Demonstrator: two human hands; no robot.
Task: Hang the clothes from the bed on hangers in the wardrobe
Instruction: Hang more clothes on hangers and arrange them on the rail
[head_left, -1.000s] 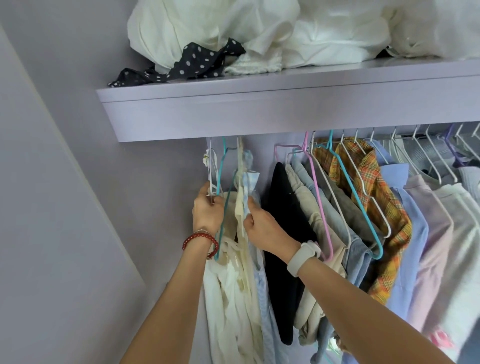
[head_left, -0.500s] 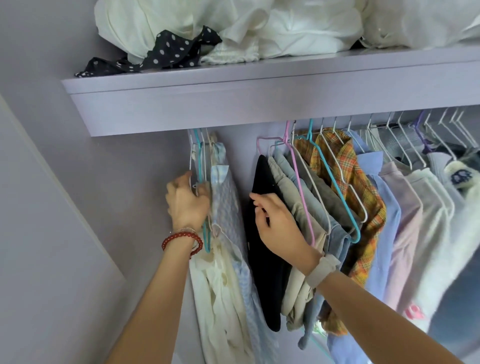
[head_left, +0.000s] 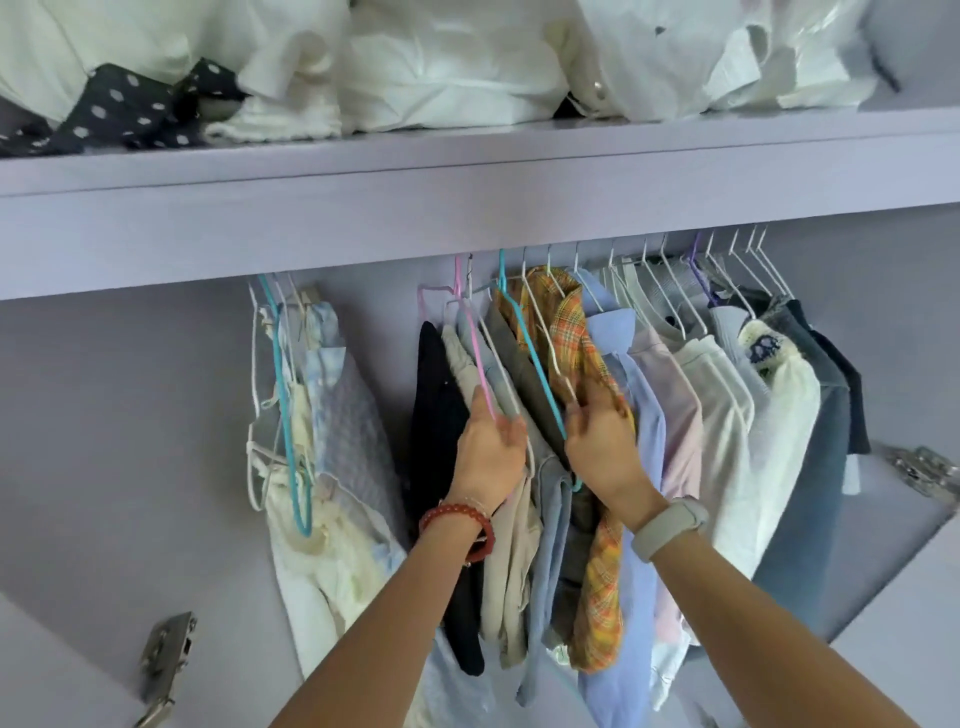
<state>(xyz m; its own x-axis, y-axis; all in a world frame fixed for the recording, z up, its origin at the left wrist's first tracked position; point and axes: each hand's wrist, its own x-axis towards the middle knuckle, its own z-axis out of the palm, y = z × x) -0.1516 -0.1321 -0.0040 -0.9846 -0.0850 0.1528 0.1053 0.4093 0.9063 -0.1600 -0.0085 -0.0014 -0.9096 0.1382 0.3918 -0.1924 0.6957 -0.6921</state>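
Bundled white bedding (head_left: 447, 67) and polka-dot black cloth (head_left: 130, 111) on lilac wooden shelf (head_left: 467, 208); beneath, cream garments on teal plastic hanger (head_left: 288, 415) at left, apart from crowded shirts on white wire hangers (head_left: 670, 291) at right.

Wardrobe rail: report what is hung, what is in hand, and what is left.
Done: many garments hang on the rail, from a cream and pale-blue group at the left end to shirts on white hangers. In hand: the left hand holds the pink hanger; the right hand touches the orange plaid shirt beside the teal hanger. Left: the bed is out of view, so cannot tell.
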